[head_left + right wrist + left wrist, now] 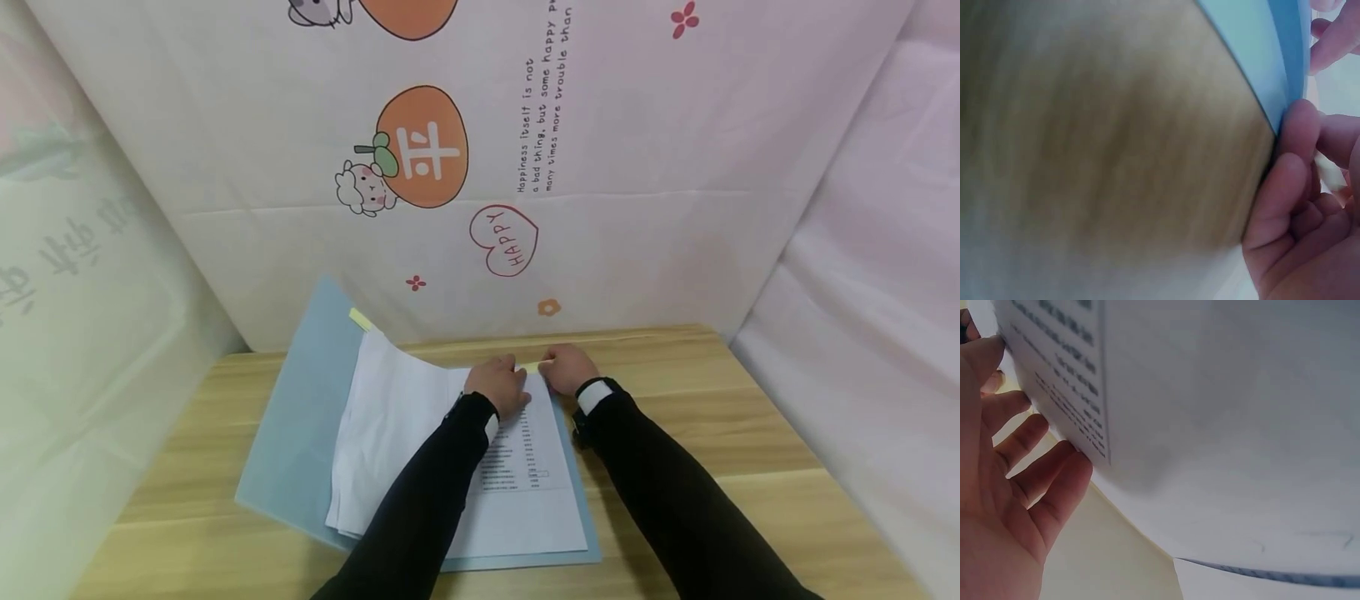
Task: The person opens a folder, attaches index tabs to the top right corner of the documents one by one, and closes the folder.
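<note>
A light blue folder lies spread on the table, its cover tilted up at the left. Turned white sheets curve against that cover, and a printed page lies flat on the right side. My left hand rests at the top of this page; in the left wrist view its fingers are loosely spread along the paper's edge. At the top right corner, my right hand pinches the end of a yellow sticky tab. The right wrist view shows its curled fingers beside the folder's corner.
Another yellow tab sticks out above the turned sheets. The wooden table extends to both sides of the folder. White printed cloth hangs behind the table and along both sides.
</note>
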Demonstrator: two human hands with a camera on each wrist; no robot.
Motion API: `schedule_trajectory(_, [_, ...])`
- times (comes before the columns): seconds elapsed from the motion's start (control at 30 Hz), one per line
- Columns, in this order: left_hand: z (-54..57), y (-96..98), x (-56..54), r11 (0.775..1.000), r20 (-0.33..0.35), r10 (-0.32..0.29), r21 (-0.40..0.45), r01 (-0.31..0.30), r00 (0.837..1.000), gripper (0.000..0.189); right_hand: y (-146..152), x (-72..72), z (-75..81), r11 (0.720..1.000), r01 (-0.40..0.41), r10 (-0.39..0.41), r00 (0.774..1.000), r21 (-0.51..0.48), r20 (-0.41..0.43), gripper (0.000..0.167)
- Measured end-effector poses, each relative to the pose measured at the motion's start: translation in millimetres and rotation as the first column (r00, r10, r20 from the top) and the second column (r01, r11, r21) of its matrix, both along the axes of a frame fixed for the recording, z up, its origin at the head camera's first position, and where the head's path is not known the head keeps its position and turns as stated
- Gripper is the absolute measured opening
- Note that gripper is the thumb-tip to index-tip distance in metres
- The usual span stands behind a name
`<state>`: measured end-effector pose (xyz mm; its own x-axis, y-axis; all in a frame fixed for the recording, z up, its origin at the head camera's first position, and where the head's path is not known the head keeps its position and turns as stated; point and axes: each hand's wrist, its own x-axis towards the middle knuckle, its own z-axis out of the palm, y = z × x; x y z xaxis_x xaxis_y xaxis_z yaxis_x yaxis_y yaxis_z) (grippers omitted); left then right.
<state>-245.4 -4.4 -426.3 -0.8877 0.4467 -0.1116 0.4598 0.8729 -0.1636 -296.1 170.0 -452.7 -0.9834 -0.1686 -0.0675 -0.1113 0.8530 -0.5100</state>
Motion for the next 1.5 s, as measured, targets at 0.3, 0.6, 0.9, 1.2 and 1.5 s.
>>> schedule_trajectory(0.3, [3.1, -0.3, 5.3, 1.000, -0.010, -0.004, -0.004, 0.004, 1.000, 0.053, -6, 14.2, 23.9, 0.950, -0.092, 0.145, 0.976, 0.300, -0.160, 0.031])
schedule_trajectory(0.6, [-1.4, 0.5, 6.4, 0.996, 0.037, 0.051, 0.074, -0.053, 0.998, 0.056, -25, 29.8, 27.9, 0.904, -0.305, 0.337, 0.940, 0.301, -0.060, 0.031])
schedule_trajectory(0.9, [-16.6, 5.1, -5.0, 0.999, 0.109, 0.045, 0.007, -0.047, 0.993, 0.062, -27, 31.9, 26.3, 0.887, -0.294, 0.333, 0.941, 0.355, -0.055, 0.033])
schedule_trajectory(1.2, [-12.9, 6.5, -7.5, 0.998, 0.106, 0.061, 0.015, -0.063, 0.993, 0.058, -25, 26.8, 22.6, 0.816, -0.247, 0.323, 0.945, 0.523, -0.057, 0.015])
schedule_trajectory(1.5, [-13.4, 3.6, -4.0, 0.994, 0.154, 0.081, 0.060, -0.091, 0.985, 0.073, -26, 40.0, 19.0, 0.792, -0.290, 0.363, 0.931, 0.537, -0.032, 0.022])
